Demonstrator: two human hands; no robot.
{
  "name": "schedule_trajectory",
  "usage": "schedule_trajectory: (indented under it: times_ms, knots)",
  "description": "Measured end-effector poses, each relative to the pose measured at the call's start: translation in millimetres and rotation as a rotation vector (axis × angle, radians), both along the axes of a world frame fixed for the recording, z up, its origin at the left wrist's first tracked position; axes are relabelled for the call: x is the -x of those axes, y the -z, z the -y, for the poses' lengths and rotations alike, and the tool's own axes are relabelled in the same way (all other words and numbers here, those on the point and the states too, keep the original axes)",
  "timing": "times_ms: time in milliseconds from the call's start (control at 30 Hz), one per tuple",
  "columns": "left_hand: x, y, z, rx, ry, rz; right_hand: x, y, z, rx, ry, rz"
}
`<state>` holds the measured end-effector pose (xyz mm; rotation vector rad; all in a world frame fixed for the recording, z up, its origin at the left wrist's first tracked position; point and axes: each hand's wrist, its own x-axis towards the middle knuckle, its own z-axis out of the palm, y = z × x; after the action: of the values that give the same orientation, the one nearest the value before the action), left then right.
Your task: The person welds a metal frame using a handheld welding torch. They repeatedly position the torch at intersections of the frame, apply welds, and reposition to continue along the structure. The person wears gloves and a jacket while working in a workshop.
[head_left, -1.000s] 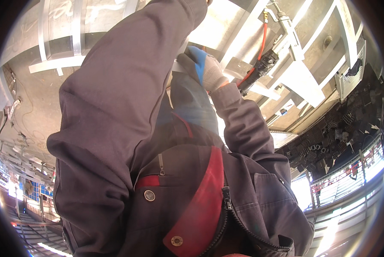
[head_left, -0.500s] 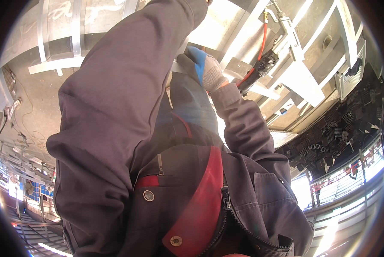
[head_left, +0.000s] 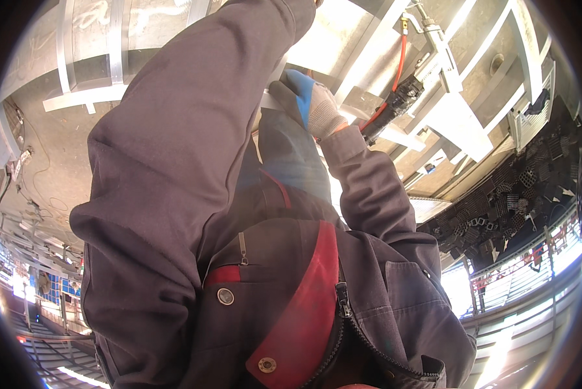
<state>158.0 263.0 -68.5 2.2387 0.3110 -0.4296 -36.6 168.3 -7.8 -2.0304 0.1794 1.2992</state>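
Note:
My left arm in its dark grey sleeve [head_left: 174, 123] reaches up and past the top edge, so my left hand is out of view. My right hand [head_left: 313, 107] wears a knitted work glove, light grey with a blue coated part. It sits close beside my left sleeve, in front of my knees, at a pale metal frame. Its fingers look curled, and what they hold, if anything, is hidden behind the glove. Just right of this hand lies a black tool-like body [head_left: 398, 100], with a red hose [head_left: 400, 61] running along it.
A metal clamp-like fitting [head_left: 437, 42] stands above the black body. Bright metal bars [head_left: 117, 48] cross the top left, over a concrete floor [head_left: 51, 155]. Many dark square-section pieces [head_left: 511, 194] are stacked at the right. A thin cable lies on the floor at left.

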Motion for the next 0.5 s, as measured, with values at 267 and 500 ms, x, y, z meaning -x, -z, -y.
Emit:
schedule_trajectory:
  times_ms: [267,500]
  knots:
    - [3.0,-1.4,0.5,0.014,-0.029,-0.012,9.6,13.7,0.0,0.070,-0.007,0.083]
    - [5.4,-0.1,-1.3,0.078,-0.020,0.065,-0.4,0.3,0.2,-0.009,0.014,0.011]
